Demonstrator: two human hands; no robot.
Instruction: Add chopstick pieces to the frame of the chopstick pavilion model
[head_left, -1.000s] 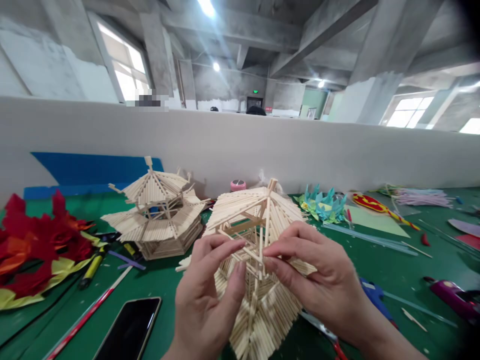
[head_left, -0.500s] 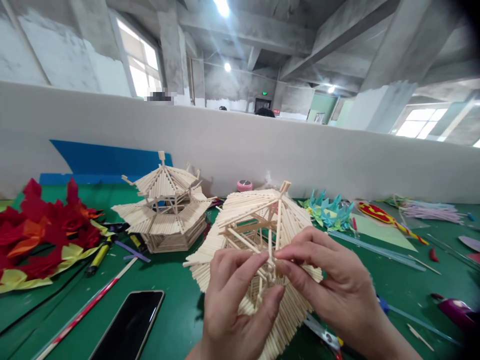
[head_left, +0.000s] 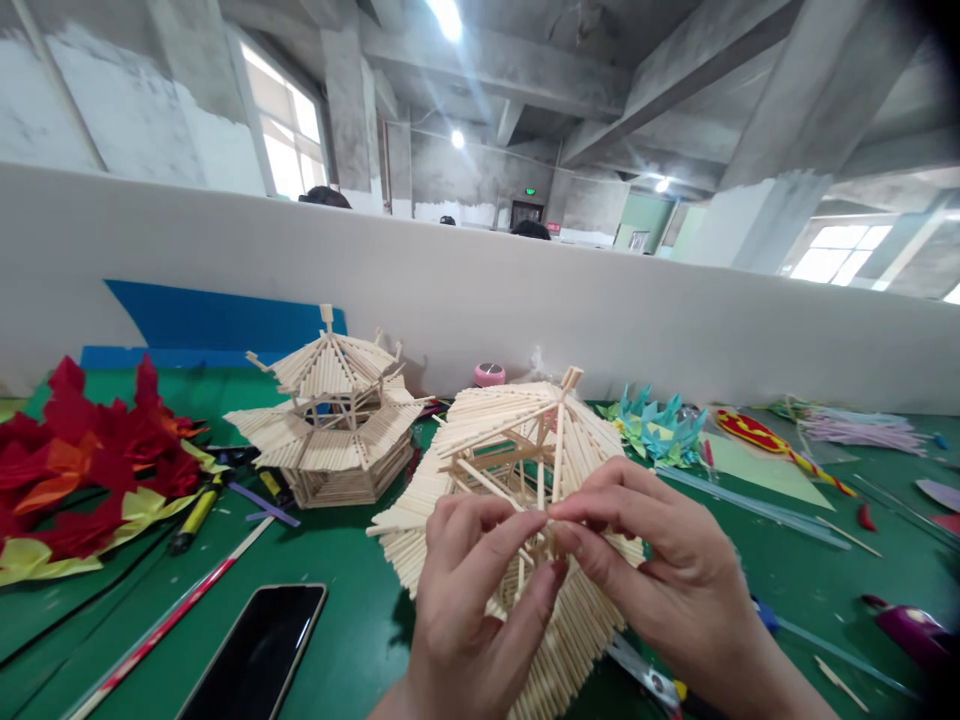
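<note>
Where the head camera looks down over the green tabletop (head_left: 337,560), we see our left hand (head_left: 472,600) and right hand (head_left: 667,580) meeting at the open frame of a stick roof model (head_left: 495,420). The model sits front and centre, tilted toward us. We cannot tell whether its lower edge touches the tabletop. The left grip is closed, forefinger and thumb pinched on the thin inner sticks of the frame. The right grip is closed too, thumb and forefinger clamped on the same cluster of sticks, fingertips nearly touching those of the left. Just behind and to the left stands a finished stick pavilion (head_left: 330,420), upright and apart from the model. A dark phone (head_left: 255,655) lies flat near the left hand, beside a red-and-white rod (head_left: 172,625). Red paper flowers (head_left: 82,450) spread along the left edge, and a teal paper flower (head_left: 660,420) lies behind the right hand. A white partition (head_left: 525,300) closes off the back of the tabletop.
</note>
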